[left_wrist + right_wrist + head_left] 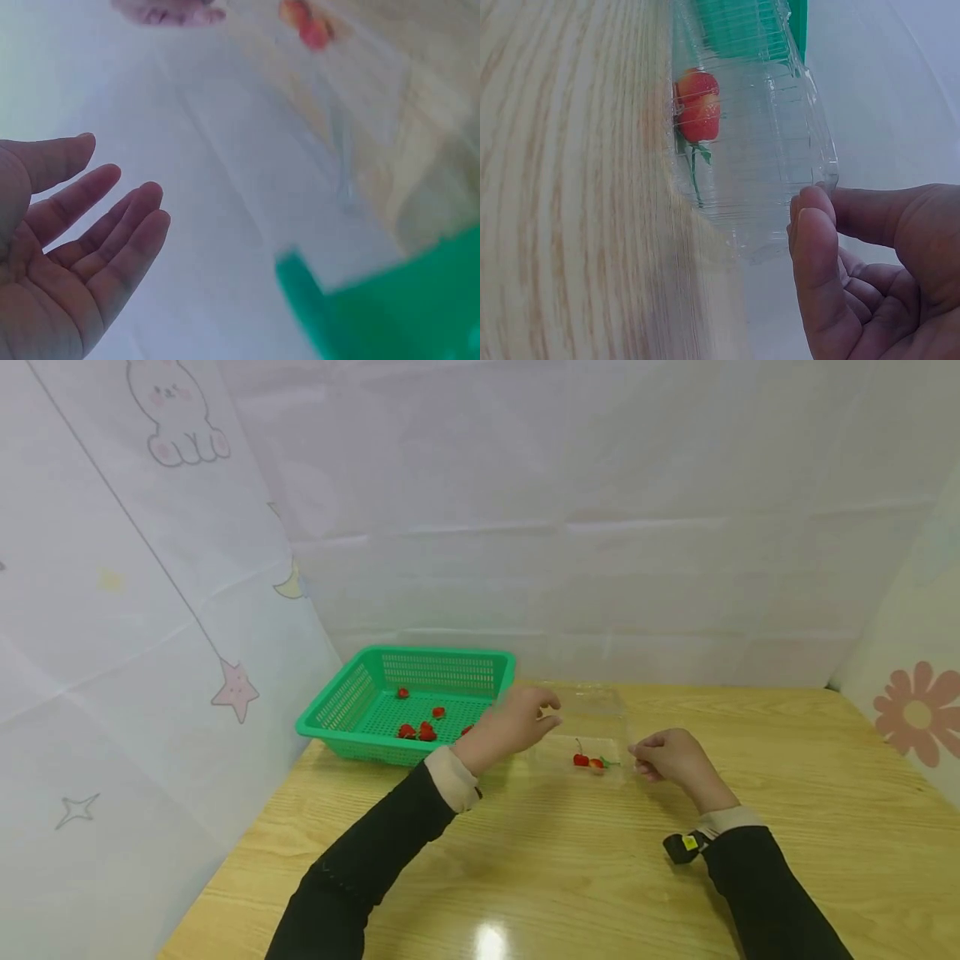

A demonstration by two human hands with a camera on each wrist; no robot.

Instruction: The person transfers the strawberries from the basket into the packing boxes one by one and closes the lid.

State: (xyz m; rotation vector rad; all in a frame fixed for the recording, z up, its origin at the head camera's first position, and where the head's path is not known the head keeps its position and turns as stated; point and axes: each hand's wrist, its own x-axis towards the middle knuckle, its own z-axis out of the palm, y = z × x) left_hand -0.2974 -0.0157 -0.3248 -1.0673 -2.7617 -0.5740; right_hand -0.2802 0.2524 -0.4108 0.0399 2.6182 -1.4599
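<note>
A clear plastic clamshell box [551, 752] stands on the table with its lid raised at the back. Inside lie a red cherry [581, 760] with a thin stem and a red-orange fruit [596, 764] with a green stalk. My right hand [678, 760] pinches the box's right rim between thumb and forefinger, as the right wrist view [870, 262] shows. Over the gap between box and basket, my left hand [510, 722] hovers with loosely bent fingers, and its palm holds nothing in the left wrist view.
To the left of the box sits a green plastic basket [375, 749] holding several red fruits [427, 732], partly hidden by my left hand. Light wood tabletop [750, 727] extends to the right and in front. A white printed cloth [600, 527] hangs behind.
</note>
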